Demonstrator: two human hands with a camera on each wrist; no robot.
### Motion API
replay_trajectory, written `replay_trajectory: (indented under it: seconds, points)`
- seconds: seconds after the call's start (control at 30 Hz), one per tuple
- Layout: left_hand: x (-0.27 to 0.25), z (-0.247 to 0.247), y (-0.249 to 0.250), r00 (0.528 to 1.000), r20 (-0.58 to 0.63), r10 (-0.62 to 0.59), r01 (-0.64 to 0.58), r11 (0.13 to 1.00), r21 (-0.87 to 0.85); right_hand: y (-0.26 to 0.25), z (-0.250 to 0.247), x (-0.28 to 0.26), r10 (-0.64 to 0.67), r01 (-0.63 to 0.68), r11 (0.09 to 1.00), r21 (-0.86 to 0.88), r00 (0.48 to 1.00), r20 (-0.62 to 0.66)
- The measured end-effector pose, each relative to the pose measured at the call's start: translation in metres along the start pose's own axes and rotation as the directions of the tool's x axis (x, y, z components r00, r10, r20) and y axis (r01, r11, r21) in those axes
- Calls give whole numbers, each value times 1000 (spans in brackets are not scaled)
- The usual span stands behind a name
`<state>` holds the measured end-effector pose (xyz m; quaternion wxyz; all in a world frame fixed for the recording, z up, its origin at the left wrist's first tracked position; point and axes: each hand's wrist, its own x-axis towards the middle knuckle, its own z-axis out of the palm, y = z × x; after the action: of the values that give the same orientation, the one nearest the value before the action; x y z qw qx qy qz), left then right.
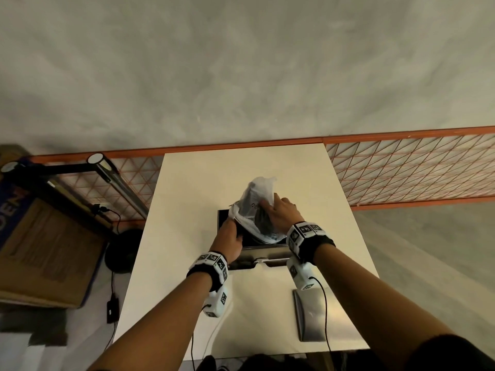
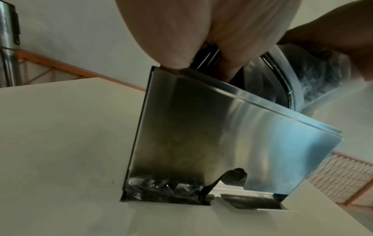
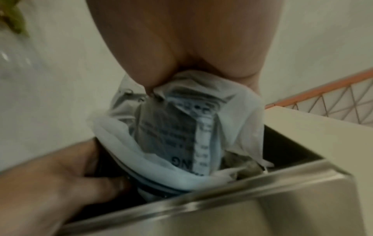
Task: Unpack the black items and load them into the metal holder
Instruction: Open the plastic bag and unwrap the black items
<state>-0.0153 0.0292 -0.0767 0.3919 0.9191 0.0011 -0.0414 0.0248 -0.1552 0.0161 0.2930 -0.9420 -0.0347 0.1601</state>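
Step in hand, as I read it: tipping black items out of the bag (image 1: 258, 202) into the holder (image 2: 222, 135) on the table (image 1: 241, 172).

Right hand (image 1: 281, 214) grip: fingers curled, pinching the bag's upper part from above; its printed lower end hangs inside the holder's open top. Left hand (image 1: 231, 241) grip: fingers curled over the holder's near-left rim, touching the bag's mouth; whether it pinches the plastic or only steadies it, cannot tell.

Items (image 1: 261, 219): dark mass inside the bag, below the right grip, just beside the left fingers (image 3: 101, 185). More dark pieces show at the holder's bottom slot (image 2: 161, 191) in the left wrist view.

To do it well: keep the bag mouth low inside the rim, lift the closed end slowly, shake lightly, hold the holder down so it doesn't tip. Risk: plastic snags on the rim or items spill onto the table.
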Motion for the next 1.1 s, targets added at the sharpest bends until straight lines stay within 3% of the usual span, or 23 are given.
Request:
replay_trajectory:
  seconds: [0.17, 0.33, 0.4, 0.5, 0.67, 0.77, 0.87, 1.0, 1.1]
  points:
    - [-1, -1, 3, 998, -56, 15, -17, 999, -41, -10, -5, -2, -76, 86, 983, 161, 995, -70]
    - [-2, -5, 8, 998, -28, -47, 45, 997, -62, -21, -7, -8, -177, 233, 932, 276, 961, -212]
    - [-2, -4, 9, 999, -35, -40, 38, 997, -60, -19, -1, -8, -206, 236, 952, 195, 965, -163]
    - [-4, -3, 10, 999, -26, 38, -40, 994, -97, -14, 12, -8, -229, 223, 969, -107, 972, -45]
    - [-3, 0, 7, 998, 23, 54, -51, 990, -131, 3, 11, -3, -171, 172, 976, -134, 985, 22]
    - [-3, 1, 6, 998, 45, 40, -36, 995, -92, 0, -2, -6, -121, 121, 990, 72, 993, -14]
    - [-5, 0, 11, 1000, 30, 2, 0, 997, -81, -11, -10, -10, -75, 98, 947, 305, 994, -86]
    - [0, -1, 9, 1000, -6, 20, -21, 997, -81, -23, -14, -13, -70, 151, 900, 410, 976, -206]
    - [1, 0, 8, 999, -14, 32, -32, 997, -72, -23, -15, -13, -64, 121, 906, 406, 987, -150]
